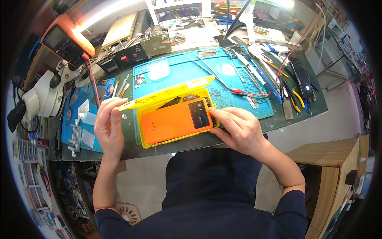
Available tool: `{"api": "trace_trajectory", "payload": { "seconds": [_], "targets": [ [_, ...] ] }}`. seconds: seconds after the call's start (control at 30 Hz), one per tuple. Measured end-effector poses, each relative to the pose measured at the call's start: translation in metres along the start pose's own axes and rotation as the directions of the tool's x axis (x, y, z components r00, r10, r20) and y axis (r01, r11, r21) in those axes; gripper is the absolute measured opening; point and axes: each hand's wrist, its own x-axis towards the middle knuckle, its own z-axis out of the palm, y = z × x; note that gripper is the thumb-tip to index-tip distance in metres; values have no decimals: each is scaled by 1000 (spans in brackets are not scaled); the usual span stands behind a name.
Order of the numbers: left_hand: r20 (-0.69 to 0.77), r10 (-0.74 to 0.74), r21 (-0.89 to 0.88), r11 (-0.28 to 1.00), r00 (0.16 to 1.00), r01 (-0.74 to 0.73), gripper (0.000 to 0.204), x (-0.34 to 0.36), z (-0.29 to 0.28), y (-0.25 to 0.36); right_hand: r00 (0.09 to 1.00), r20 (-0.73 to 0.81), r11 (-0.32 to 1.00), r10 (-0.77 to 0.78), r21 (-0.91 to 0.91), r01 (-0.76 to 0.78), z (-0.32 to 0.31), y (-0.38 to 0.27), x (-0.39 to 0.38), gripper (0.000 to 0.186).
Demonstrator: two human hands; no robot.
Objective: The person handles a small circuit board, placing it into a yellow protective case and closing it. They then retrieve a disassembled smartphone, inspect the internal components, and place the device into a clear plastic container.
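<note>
An orange phone back cover [169,122] with a black camera panel lies tilted over a yellow plastic box [153,145] at the bench's front edge. Small dark parts [175,102] show in the box behind it. My left hand [108,124] pinches the left corner of the box's raised yellow lid [171,94]. At the other end, my right hand [238,128] has its thumb and fingers closed on the cover's right end by the camera panel, close to the box's rim. Whether a whole phone or only its back lies here, I cannot tell.
A blue work mat [181,65] spreads behind the box. Tweezers [215,71], a red test lead [254,94] and yellow-handled pliers [296,101] lie to the right. At the left stand an orange multimeter [67,42] and a white microscope [43,93].
</note>
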Motion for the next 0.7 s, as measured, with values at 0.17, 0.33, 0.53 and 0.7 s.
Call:
{"api": "trace_trajectory", "payload": {
  "seconds": [0.17,0.33,0.53,0.7],
  "targets": [
    [16,26,4,1000,1000,-26,28,-1,-1,-1,1000,-4,1000,-11,-13,11,3,1,-1,48],
    [91,149,37,988,985,-152,23,-5,-8,-2,999,-37,1000,-1,-3,1,-1,-2,-2,47],
    [349,318,20,938,881,-347,25,-26,-22,-5,958,-285,999,-40,-1,42,0,3,-13,30],
    [269,320,98,929,908,-357,25,-35,-18,-2,930,-249,962,-271,-101,253,5,-13,-10,28]
  ]
}}
